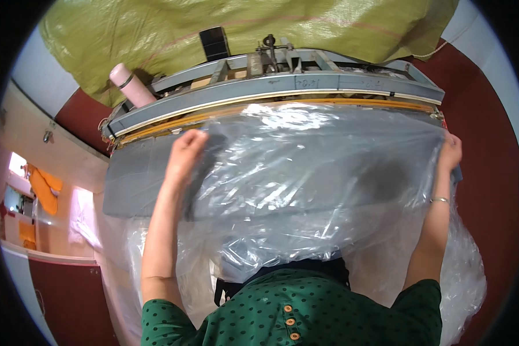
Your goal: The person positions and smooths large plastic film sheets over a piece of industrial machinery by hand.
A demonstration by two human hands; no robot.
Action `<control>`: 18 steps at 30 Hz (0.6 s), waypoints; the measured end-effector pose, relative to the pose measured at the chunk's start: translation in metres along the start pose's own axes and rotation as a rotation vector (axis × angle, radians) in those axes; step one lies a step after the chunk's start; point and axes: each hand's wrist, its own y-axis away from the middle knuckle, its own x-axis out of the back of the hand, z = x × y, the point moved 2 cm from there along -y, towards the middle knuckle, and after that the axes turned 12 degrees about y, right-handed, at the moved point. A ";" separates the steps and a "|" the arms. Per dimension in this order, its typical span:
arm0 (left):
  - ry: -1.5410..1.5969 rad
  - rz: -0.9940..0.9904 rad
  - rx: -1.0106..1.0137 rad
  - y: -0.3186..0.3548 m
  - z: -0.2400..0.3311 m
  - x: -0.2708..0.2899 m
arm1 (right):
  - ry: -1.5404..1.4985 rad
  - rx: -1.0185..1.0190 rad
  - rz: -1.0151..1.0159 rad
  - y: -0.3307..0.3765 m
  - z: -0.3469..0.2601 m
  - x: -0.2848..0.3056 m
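1. Clear plastic film point(282, 179) is spreading over the grey tabletop point(138, 173) in front of the person, catching bright glare, with loose folds hanging past the near edge at both sides.
2. The left hand point(188, 151) is showing bunched fingers above the tabletop and seems to be pinching the film's upper left part, though the fingertips themselves are hiding from me.
3. The right hand point(452, 151) is clamping the film's far right corner, well apart from the left; a thin bangle point(439, 200) is circling that wrist.
4. Between the hands, the film's far edge is running just in front of the orange strip point(386, 102) and the grey metal frame point(259, 86). A pink flask point(134, 86) is leaning at the frame's left end.
5. The step in hand, I'm judging, is the spreading and straightening of the film by its far edge.
6. The next move is probably calling for even tension from both hands, with the wrinkles being smoothed and the edge lining up with the frame.
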 end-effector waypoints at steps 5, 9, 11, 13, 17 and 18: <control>0.194 -0.156 0.055 0.043 0.049 -0.062 | -0.296 0.317 0.068 0.037 -0.117 0.062; 0.214 -0.212 0.024 0.065 0.067 -0.062 | -0.681 0.756 -0.536 0.142 -0.268 0.086; 0.182 -0.276 0.022 0.074 0.080 -0.070 | -0.879 1.088 -0.599 0.181 -0.314 0.095; 0.149 -0.290 0.029 0.082 0.087 -0.070 | -1.035 1.182 -0.623 0.212 -0.347 0.102; -0.042 -0.236 -0.174 0.086 0.086 -0.056 | -1.136 1.174 -1.027 0.242 -0.361 0.091; -0.158 -0.176 -0.346 0.087 0.087 -0.053 | -1.147 1.084 -1.100 0.247 -0.360 0.091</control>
